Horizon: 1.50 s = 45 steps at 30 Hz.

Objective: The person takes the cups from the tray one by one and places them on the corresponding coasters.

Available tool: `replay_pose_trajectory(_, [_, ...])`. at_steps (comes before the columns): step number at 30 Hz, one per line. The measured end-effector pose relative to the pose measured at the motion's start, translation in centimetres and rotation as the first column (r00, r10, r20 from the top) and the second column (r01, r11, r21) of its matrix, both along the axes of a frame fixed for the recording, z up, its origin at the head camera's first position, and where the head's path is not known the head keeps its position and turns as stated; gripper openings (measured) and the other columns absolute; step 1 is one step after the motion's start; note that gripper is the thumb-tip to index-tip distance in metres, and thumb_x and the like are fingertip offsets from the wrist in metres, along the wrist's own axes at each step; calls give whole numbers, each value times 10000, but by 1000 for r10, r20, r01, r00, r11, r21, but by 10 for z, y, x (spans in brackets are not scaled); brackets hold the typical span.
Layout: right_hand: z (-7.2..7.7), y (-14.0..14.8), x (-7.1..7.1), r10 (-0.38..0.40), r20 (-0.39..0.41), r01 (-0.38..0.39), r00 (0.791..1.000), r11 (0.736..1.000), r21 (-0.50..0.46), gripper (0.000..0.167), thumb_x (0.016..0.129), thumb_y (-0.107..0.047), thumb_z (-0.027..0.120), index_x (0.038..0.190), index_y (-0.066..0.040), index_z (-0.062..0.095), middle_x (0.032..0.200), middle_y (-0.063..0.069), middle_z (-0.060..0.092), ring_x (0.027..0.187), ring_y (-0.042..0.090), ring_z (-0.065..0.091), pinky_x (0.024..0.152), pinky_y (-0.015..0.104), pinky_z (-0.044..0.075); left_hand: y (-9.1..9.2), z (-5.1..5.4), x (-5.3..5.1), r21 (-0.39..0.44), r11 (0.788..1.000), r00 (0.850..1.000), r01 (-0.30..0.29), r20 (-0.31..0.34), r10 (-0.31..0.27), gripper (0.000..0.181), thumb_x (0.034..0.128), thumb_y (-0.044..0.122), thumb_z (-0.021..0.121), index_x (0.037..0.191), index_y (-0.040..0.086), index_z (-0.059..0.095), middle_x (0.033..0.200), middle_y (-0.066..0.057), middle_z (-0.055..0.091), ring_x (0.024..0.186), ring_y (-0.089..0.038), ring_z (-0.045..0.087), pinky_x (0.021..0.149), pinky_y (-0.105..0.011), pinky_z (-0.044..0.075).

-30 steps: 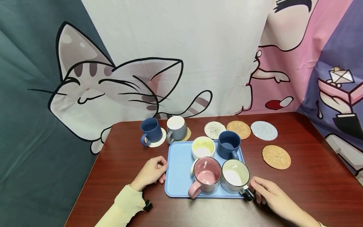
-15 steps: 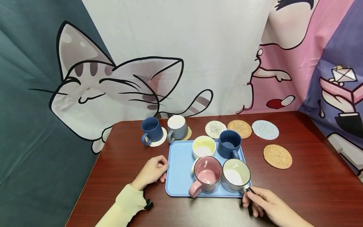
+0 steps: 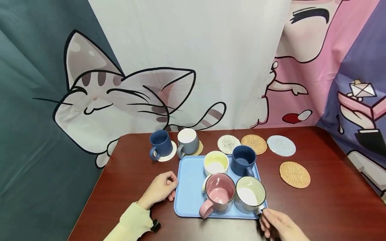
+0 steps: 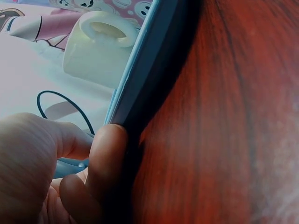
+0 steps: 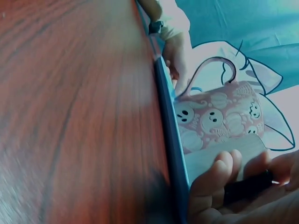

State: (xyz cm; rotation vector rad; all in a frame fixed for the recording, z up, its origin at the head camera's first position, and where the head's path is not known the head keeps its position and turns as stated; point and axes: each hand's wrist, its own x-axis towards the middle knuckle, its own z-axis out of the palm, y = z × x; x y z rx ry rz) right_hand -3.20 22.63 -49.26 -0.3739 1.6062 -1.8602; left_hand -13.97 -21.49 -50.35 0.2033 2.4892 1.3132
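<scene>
At the left edge of the blue tray (image 3: 187, 190) my left hand (image 3: 161, 187) pinches the rim; the left wrist view shows thumb and finger of that hand (image 4: 32, 161) against it. My right hand (image 3: 278, 226) grips the dark handle of the mug with a pale green inside (image 3: 250, 192), at the tray's front right corner. From the right wrist, fingers of this hand (image 5: 261, 200) curl round the black handle (image 5: 250, 187). Close left of that mug stands a pink mug (image 3: 219, 190). Behind them on the tray are a yellow-lined cup (image 3: 216, 163) and a dark blue mug (image 3: 243, 161).
Back left, a blue mug (image 3: 161, 144) and a grey mug (image 3: 188, 142) stand on coasters. Along the back right lie a white coaster (image 3: 228, 144), a tan one (image 3: 254, 144) and a light blue one (image 3: 281, 145), with another tan coaster (image 3: 295, 174) nearer.
My right hand has come in from beside the mug's handle and now holds it. The left hand keeps its place at the tray's edge. The head view has tilted slightly upward.
</scene>
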Motion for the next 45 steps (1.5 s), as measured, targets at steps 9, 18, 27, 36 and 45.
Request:
replay_pose_trajectory(9, [-10,-5,10,-72,-116,72,991,997,-1,374,1136,-108,206,835,28,382,747,34,510,717,-2,564,519,275,354,0,-1,7,3,1000,1000,5,8,-5,123,1020,202,616,968,90,621,563,-25,661,426,-142,624,393,-229,421])
replay_pose_trajectory(18, [-8,-1,11,-95,-137,107,986,991,84,379,1137,-124,234,841,45,397,799,-140,576,704,-16,575,553,188,430,0,-3,6,5,1000,1000,17,-12,-17,117,1023,192,601,954,98,616,547,1,656,413,-122,613,382,-224,427])
replay_pose_trajectory(27, [-4,5,12,-97,-251,125,963,988,94,374,1119,-54,211,813,28,409,705,102,505,644,49,565,461,295,392,-1,-3,3,-2,1000,999,20,-25,-20,126,1014,184,613,948,77,613,552,-23,656,418,-122,614,389,-232,419])
replay_pose_trajectory(36, [6,18,17,-137,-375,202,917,970,137,392,1107,2,202,805,-44,447,682,174,439,482,267,382,404,235,340,-1,0,1,-10,1000,999,14,-33,-14,109,1016,190,601,950,105,618,553,5,661,425,-123,623,392,-231,431])
replay_pose_trajectory(45, [27,41,20,-215,-167,260,962,907,330,420,1153,-201,214,901,35,453,709,82,417,581,277,411,487,365,315,-1,-2,0,-18,1000,999,15,-35,-15,110,1020,195,594,945,117,616,553,16,664,432,-127,630,397,-247,445])
